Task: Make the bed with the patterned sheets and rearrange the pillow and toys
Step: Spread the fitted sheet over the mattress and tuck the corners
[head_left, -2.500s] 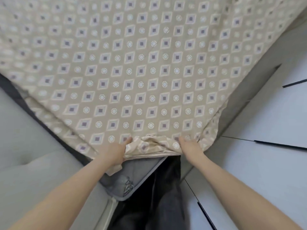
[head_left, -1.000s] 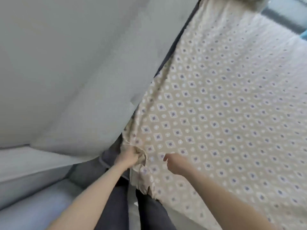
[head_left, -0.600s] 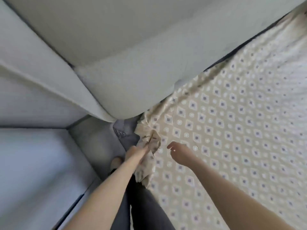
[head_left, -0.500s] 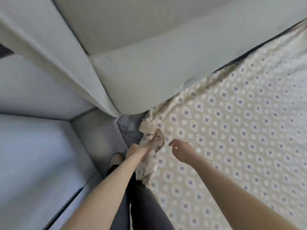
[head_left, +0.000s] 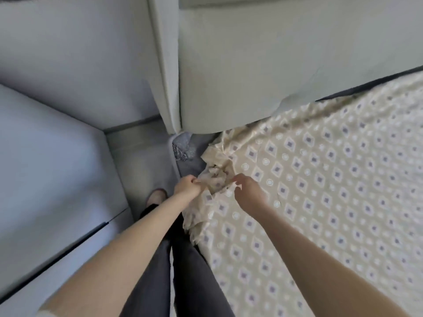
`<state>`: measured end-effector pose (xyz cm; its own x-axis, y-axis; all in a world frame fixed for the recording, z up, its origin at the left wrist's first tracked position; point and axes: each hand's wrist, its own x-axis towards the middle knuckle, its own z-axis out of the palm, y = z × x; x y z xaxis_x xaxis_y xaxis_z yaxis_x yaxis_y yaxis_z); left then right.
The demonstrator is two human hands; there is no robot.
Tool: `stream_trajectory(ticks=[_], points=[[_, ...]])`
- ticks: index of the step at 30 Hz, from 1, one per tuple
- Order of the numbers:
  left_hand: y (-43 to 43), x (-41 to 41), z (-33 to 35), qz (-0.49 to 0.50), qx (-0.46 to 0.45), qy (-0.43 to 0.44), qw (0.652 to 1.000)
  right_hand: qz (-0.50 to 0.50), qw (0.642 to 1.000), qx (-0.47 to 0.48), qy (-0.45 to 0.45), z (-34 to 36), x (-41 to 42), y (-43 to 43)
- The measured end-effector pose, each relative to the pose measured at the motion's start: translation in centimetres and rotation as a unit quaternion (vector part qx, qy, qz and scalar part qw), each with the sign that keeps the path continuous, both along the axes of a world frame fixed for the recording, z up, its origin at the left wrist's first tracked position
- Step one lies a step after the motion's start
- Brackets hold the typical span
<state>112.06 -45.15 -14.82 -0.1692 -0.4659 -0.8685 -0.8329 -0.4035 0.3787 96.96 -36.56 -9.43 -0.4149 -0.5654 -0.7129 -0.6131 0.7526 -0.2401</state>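
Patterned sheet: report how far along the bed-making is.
Done: the patterned sheet lies spread flat. In hand: the left grip pinches its bunched corner and the right grip seems to pinch it too. The grey mattress corner is bare. Remaining: tuck that corner; no pillow or toys in view.

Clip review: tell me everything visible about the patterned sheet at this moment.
The patterned sheet is beige, thin-looking cloth printed with rows of white-edged diamonds with dark centres and small white rings. It lies spread fairly flat, filling the right of the view. Its near corner is bunched and crumpled, not over the grey mattress corner, which shows bare beside the pale headboard. The left hand grips the bunch; the right hand pinches a fold next to it.
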Motion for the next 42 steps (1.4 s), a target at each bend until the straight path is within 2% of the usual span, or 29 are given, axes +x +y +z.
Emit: stream_trajectory(ticks=[2, 5, 8, 11, 12, 14, 16, 20, 24, 26, 28, 29, 31, 33, 37, 42], points=[[-0.8, 1.1, 0.8, 0.036, -0.003, 0.042, 0.998, 0.041, 0.998, -0.033, 0.022, 0.6, 0.9, -0.5], [-2.1, 2.6, 1.9, 0.034, -0.014, 0.069, 0.997, 0.106, 0.992, -0.062, 0.017, 1.5, 2.2, -2.1], [-3.0, 4.2, 2.3, 0.058, 0.001, 0.069, 0.996, 0.154, 0.987, -0.035, 0.004, 1.6, 2.9, -4.6], [-4.0, 6.0, 2.8, 0.097, 0.049, 0.122, 0.987, 0.206, 0.978, -0.007, 0.009, 1.0, 3.4, -6.8], [-4.4, 6.7, 3.1, 0.057, 0.046, 0.125, 0.989, 0.219, 0.976, -0.005, 0.014, 0.6, 3.6, -7.4], [-5.2, 8.4, 2.7, -0.099, -0.018, 0.092, 0.991, 0.250, 0.968, 0.007, 0.034, -0.3, 4.0, -8.5], [-6.3, 9.7, 2.4, -0.230, -0.120, 0.036, 0.965, 0.262, 0.964, 0.012, 0.042, -1.1, 4.6, -9.6], [-8.9, 12.1, 1.9, -0.291, -0.235, -0.013, 0.927, 0.219, 0.975, -0.038, -0.020, -2.3, 6.5, -11.0], [-11.9, 14.6, 0.8, -0.203, -0.286, -0.061, 0.934, 0.214, 0.971, -0.082, -0.074, -3.3, 7.2, -12.0], [-13.0, 15.0, 0.1, -0.097, -0.295, -0.096, 0.946, 0.242, 0.962, -0.085, -0.097, -3.5, 7.0, -12.3], [-13.8, 14.8, -0.7, 0.025, -0.263, -0.120, 0.957, 0.258, 0.956, -0.089, -0.110, -3.7, 7.1, -12.4], [-13.8, 14.5, -0.9, 0.056, -0.244, -0.124, 0.960, 0.257, 0.956, -0.093, -0.110, -3.9, 7.1, -12.4], [-13.1, 13.8, -1.9, 0.038, -0.234, -0.120, 0.964, 0.247, 0.960, -0.092, -0.091, -4.5, 7.2, -12.1], [-11.6, 12.7, -3.3, 0.001, -0.219, -0.065, 0.974, 0.237, 0.967, -0.081, -0.050, -5.1, 7.1, -11.6], [-7.9, 9.9, -5.5, 0.001, -0.117, 0.024, 0.993, 0.215, 0.973, -0.082, 0.013, -6.0, 6.9, -10.5], [-6.7, 7.3, -7.6, 0.007, -0.133, 0.077, 0.988, 0.171, 0.976, -0.116, 0.066, -7.2, 6.2, -10.7]])
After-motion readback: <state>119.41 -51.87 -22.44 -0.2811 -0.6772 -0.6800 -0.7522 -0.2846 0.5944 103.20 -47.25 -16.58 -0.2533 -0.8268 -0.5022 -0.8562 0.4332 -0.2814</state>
